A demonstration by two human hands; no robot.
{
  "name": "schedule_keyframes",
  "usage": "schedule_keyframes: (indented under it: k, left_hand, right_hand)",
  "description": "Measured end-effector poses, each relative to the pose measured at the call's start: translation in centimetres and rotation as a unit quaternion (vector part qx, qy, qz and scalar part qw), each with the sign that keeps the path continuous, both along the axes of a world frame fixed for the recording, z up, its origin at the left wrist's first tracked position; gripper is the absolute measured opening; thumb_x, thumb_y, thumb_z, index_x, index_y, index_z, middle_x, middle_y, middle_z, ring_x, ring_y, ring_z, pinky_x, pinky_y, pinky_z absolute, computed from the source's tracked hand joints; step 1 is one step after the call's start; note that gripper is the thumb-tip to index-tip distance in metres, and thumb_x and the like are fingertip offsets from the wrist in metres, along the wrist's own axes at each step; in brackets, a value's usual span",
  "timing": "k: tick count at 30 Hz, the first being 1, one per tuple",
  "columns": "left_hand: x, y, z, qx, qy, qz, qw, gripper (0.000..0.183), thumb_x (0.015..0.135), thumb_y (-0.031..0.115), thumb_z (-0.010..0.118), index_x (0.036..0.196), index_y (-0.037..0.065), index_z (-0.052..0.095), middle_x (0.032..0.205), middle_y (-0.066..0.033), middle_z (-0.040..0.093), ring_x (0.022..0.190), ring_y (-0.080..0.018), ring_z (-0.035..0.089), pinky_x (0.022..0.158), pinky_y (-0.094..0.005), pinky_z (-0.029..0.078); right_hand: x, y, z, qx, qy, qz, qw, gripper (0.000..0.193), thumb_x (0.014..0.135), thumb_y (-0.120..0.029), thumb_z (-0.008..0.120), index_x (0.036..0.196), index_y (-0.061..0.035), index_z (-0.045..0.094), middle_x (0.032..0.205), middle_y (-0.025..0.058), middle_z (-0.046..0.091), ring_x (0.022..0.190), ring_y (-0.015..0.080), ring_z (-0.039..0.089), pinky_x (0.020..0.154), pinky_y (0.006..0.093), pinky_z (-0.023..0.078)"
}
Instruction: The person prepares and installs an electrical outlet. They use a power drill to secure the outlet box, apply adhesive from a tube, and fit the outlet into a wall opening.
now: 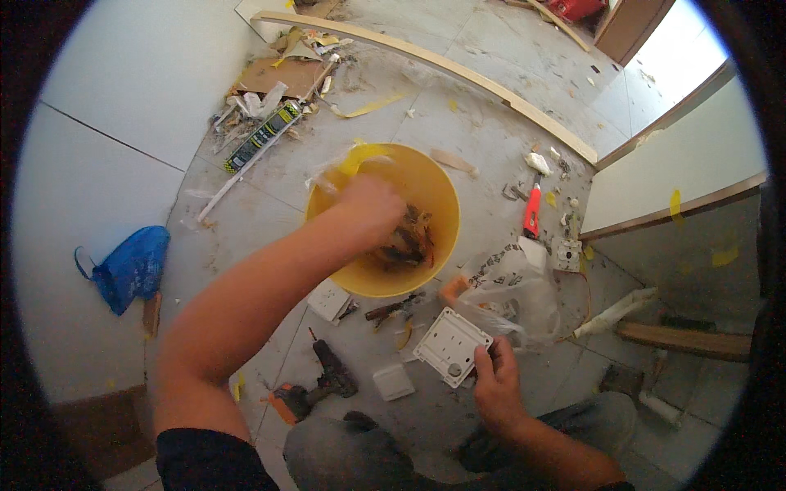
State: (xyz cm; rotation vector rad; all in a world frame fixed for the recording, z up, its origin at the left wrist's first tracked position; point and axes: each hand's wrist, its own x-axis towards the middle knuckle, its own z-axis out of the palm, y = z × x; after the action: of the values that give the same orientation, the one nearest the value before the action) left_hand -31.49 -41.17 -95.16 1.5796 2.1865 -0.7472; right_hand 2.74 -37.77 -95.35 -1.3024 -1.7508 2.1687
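My left hand (372,211) reaches over the mouth of a yellow bucket (447,214); its fingers are smeared by motion. Beside it, at the bucket's far left rim, is a blurred yellow piece with clear plastic (354,161); whether my fingers grip it cannot be made out. Dark scraps (409,241) lie inside the bucket. Low on the right, my right hand (501,389) pinches the right edge of a white square electrical wall plate (442,337), thumb on top. A smaller white square plate (394,382) and several hand tools (397,309) lie on the floor nearby.
A cordless drill (329,372) lies near my left knee. A crumpled clear plastic bag (520,295) and a red-handled tool (533,211) are to the right. A long wooden strip (426,61) crosses the far floor. Debris with a sealant tube (262,137) and a blue bag (131,266) lie left.
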Motion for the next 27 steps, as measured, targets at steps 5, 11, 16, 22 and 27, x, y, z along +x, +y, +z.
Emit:
schedule_keyframes:
  k: [5,11,16,22,27]
  left_hand:
    - [2.3,-5.5,7.3,0.328,-0.114,0.041,0.937,0.035,0.067,0.016,0.083,0.098,0.007,0.071,0.121,-0.0182,0.066,0.110,-0.0354,0.066,0.092,-0.0477,0.055]
    - [5.4,-10.8,5.4,0.541,-0.454,0.205,0.678,0.028,0.079,0.010,0.078,0.103,0.002,0.067,0.130,-0.0187,0.066,0.124,-0.0306,0.063,0.106,-0.0437,0.051]
    - [10.0,-13.7,5.9,0.549,-0.583,0.409,0.438,0.029,0.088,0.012,0.073,0.112,-0.003,0.066,0.118,-0.0214,0.071,0.106,-0.0291,0.072,0.101,-0.0442,0.056]
    - [11.4,-16.2,14.2,0.698,-0.634,0.284,0.172,0.066,0.085,0.024,0.077,0.140,0.000,0.049,0.124,-0.0201,0.064,0.105,-0.0311,0.069,0.097,-0.0456,0.059]
    - [16.9,-18.4,12.6,0.523,-0.723,0.396,0.217,0.064,0.086,0.026,0.076,0.137,0.003,0.046,0.126,-0.0191,0.062,0.100,-0.0312,0.071,0.096,-0.0486,0.059]
  right_hand:
    - [-0.2,-0.8,0.3,0.031,0.037,-0.017,0.999,0.024,0.109,-0.017,0.048,0.124,0.0009,0.053,0.111,0.0126,0.063,0.101,0.0198,0.060,0.091,0.0348,0.050]
    - [-0.4,-0.7,0.2,0.081,0.070,-0.063,0.992,0.030,0.111,-0.022,0.045,0.129,0.0009,0.051,0.121,0.0140,0.059,0.109,0.0211,0.057,0.097,0.0358,0.046]
    - [-1.3,0.5,1.0,0.013,0.120,-0.101,0.988,0.029,0.112,-0.024,0.046,0.127,-0.0007,0.051,0.119,0.0102,0.059,0.105,0.0190,0.058,0.095,0.0342,0.049]
    - [-3.5,0.4,5.1,-0.094,0.193,-0.155,0.964,0.027,0.112,-0.024,0.046,0.126,-0.0024,0.052,0.117,0.0081,0.059,0.103,0.0162,0.059,0.092,0.0327,0.052]
    - [-4.7,0.8,4.5,-0.078,0.180,-0.140,0.970,0.027,0.112,-0.021,0.047,0.134,-0.0061,0.050,0.127,0.0098,0.062,0.112,0.0209,0.066,0.096,0.0380,0.056]
